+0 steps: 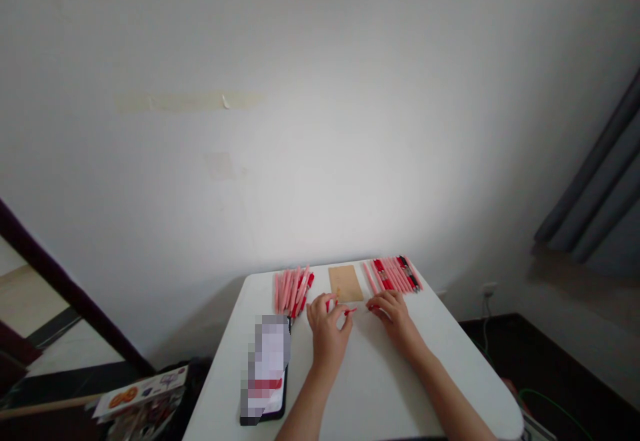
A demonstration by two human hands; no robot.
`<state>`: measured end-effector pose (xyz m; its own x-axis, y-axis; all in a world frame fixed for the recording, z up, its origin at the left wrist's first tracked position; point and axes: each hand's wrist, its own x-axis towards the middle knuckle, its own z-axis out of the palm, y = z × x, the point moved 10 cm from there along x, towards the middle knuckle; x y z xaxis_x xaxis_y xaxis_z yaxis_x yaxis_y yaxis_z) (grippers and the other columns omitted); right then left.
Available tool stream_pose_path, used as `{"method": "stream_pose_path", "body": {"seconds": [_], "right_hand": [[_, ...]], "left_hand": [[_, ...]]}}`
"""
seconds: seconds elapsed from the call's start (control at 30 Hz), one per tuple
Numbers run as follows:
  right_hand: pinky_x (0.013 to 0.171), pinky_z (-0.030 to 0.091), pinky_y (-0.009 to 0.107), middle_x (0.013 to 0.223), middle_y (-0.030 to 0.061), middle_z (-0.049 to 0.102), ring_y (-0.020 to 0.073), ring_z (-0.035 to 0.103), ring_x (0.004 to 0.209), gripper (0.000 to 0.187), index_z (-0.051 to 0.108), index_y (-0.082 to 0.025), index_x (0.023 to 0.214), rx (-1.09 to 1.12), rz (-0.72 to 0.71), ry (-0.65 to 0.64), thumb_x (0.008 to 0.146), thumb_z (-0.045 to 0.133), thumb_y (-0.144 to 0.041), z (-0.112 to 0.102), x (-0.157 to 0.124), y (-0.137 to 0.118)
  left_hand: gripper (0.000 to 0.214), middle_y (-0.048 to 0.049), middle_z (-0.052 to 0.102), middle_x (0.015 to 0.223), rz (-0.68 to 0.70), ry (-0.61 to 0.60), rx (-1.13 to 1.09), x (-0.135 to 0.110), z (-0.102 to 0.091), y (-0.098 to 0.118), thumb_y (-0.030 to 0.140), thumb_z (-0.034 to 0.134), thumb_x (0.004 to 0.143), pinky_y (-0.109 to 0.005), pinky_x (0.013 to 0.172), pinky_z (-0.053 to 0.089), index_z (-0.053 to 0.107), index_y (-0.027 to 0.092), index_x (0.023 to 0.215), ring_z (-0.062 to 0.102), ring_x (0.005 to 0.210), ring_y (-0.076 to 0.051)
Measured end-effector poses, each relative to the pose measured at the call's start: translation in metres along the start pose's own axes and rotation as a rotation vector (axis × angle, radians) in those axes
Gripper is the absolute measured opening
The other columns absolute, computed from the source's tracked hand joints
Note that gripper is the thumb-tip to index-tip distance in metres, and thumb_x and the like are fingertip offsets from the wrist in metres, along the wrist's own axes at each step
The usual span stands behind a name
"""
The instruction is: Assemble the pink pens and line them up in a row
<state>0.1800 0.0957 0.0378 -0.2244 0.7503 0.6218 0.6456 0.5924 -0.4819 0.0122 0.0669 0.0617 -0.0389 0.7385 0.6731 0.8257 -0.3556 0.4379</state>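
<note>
My left hand (327,327) is over the middle of the white table, thumb and fingers closed on a small red pen part (351,311) that points to the right. More red shows between its other fingers. Just to the right, my right hand (395,321) has its fingertips pinched on a small red piece (371,307), mostly hidden by the fingers. A gap separates the two hands. Beyond my left hand lies a heap of pink and red pens (289,287). Another row of pink, red and black pens (397,273) lies just beyond my right hand.
A brown paper sheet (346,281) lies between the pen groups. A phone (280,394) with a blurred screen rests on the white table (380,387) left of my forearm. The wall (320,161) stands behind; a printed box (143,391) is at lower left.
</note>
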Motion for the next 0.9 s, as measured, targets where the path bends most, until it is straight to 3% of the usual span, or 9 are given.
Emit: {"method": "stream_pose_path", "body": {"seconds": [0.53,0.9], "right_hand": [[0.081,0.045,0.039,0.092,0.0071,0.064,0.0231,0.053,0.092,0.021,0.069,-0.026,0.094,-0.093,0.015,0.105,0.091,0.049,-0.03,-0.0061,-0.0027,0.0096],[0.081,0.046,0.039,0.093,0.0065,0.063,0.023,0.053,0.093,0.018,0.069,-0.028,0.094,-0.093,-0.019,0.077,0.09,0.052,-0.029,-0.0017,-0.0038,0.0042]], "left_hand": [[0.011,-0.0045,0.057,0.105,-0.004,-0.005,-0.031,0.0012,-0.0015,0.0004,0.023,0.059,0.079,-0.046,0.096,0.038,0.069,0.026,0.081,0.05,0.106,-0.022],[0.011,-0.0042,0.056,0.108,0.001,-0.055,-0.052,-0.0029,0.0076,0.0009,0.022,0.062,0.076,-0.053,0.102,0.033,0.069,0.027,0.082,0.048,0.11,-0.022]]}}
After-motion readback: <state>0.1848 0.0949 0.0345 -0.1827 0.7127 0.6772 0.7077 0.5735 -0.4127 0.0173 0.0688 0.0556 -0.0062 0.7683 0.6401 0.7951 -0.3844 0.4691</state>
